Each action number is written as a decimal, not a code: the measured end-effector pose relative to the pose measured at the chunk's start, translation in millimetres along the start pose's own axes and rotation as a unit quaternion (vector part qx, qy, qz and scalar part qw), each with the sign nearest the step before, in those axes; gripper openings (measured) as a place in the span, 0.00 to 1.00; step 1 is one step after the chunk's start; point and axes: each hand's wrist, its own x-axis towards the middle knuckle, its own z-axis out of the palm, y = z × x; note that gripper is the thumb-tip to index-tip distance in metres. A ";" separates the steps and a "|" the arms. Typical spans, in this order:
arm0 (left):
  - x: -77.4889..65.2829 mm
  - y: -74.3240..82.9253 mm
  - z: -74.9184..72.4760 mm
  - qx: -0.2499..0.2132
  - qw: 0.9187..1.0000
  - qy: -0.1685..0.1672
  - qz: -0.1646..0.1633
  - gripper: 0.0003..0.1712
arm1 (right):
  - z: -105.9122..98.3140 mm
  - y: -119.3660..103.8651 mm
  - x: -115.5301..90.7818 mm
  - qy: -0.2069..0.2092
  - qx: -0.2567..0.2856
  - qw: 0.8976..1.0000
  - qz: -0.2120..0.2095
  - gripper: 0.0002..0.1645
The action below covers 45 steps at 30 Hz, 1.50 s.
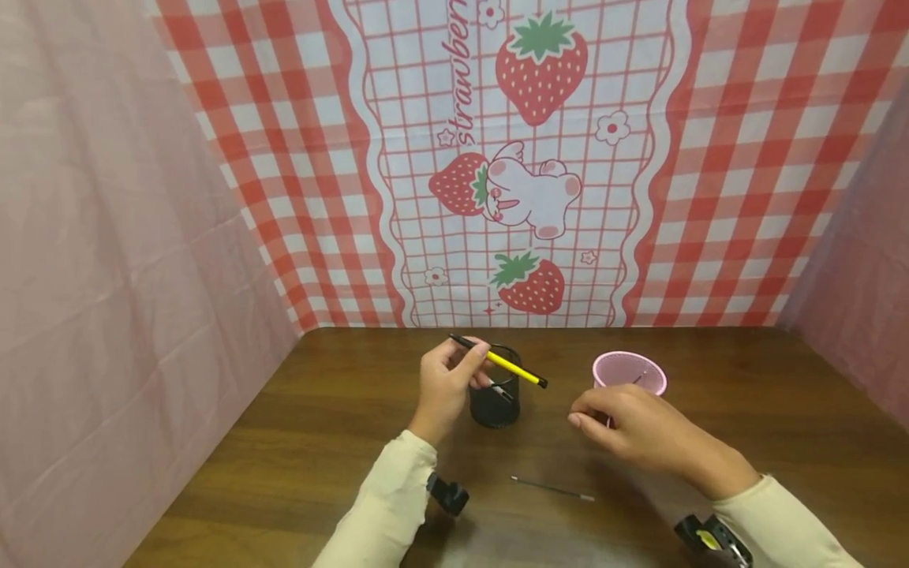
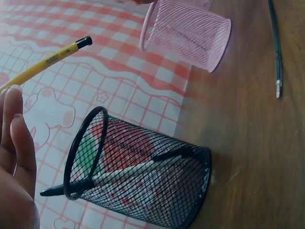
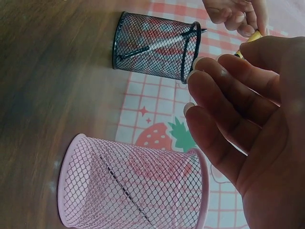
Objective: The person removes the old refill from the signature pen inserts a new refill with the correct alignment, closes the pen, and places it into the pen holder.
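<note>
My left hand pinches a yellow pen with black ends between thumb and fingers, slanted above the black mesh pen cup. Inside that upright cup leans a black and white pen, its black end sticking out past the rim in the left wrist view. My right hand hovers in front of the pink mesh pen cup, its fingers loosely bent with nothing between them. A thin dark stick leans inside the pink cup.
Another thin dark rod with pale ends lies on the brown wooden table, between the forearms. Behind the table hangs a red and white strawberry-print cloth. Pink curtains close off both sides.
</note>
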 end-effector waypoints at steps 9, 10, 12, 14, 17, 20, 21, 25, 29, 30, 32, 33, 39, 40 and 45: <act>6.8 -2.9 -11.4 0.032 0.998 0.046 0.015 0.14 | 0.5 -1.3 1.3 0.003 -0.006 1.000 -0.013 0.07; 7.2 -3.7 -12.5 0.034 0.998 0.049 0.015 0.14 | 0.9 -1.4 1.4 0.003 -0.006 1.000 -0.014 0.07; 7.9 -4.3 -14.6 0.038 0.998 0.057 0.010 0.11 | 1.4 -1.8 1.7 0.002 -0.005 1.000 -0.014 0.07; 8.5 -5.2 -16.5 0.039 0.997 0.061 0.003 0.10 | 1.6 -2.2 2.2 0.001 -0.006 1.000 -0.014 0.07; 10.3 -4.5 -17.7 0.042 0.997 0.064 -0.003 0.09 | 1.3 -1.8 2.1 -0.001 -0.007 1.000 -0.013 0.07; 11.8 1.1 -17.4 0.047 0.997 0.062 -0.002 0.08 | 0.4 -1.2 2.1 0.000 -0.010 1.000 -0.013 0.08; 11.6 4.8 -16.9 0.051 0.997 0.061 0.000 0.08 | 0.1 -1.0 2.0 0.000 -0.010 1.000 -0.014 0.08; 8.1 22.1 -14.2 0.064 0.997 0.049 0.005 0.07 | -0.4 -0.7 2.2 0.000 -0.012 1.000 -0.021 0.08; 4.7 27.8 -13.4 0.075 0.996 0.042 0.001 0.07 | 0.2 -1.0 1.7 -0.009 -0.010 1.000 -0.017 0.07; 4.5 27.2 -13.4 0.080 0.996 0.041 0.001 0.07 | 0.3 -1.0 1.3 -0.013 -0.010 1.000 -0.013 0.07; 3.9 25.6 -14.9 0.086 0.995 0.042 0.001 0.07 | 1.4 -1.5 1.0 -0.021 -0.007 1.000 -0.003 0.07; 4.0 24.9 -15.6 0.088 0.995 0.046 0.003 0.07 | 1.9 -1.7 0.9 -0.025 -0.007 1.000 0.001 0.07; 7.0 22.3 -16.8 0.092 0.992 0.085 -0.001 0.08 | 2.4 -1.4 2.3 -0.027 -0.010 1.000 0.006 0.06; 7.3 22.2 -16.5 0.090 0.992 0.088 -0.004 0.09 | 2.4 -1.2 2.6 -0.026 -0.011 1.000 0.005 0.06; 5.9 21.8 -16.5 0.082 0.993 0.084 -0.027 0.08 | 4.4 -0.7 1.8 -0.019 -0.013 1.000 -0.001 0.07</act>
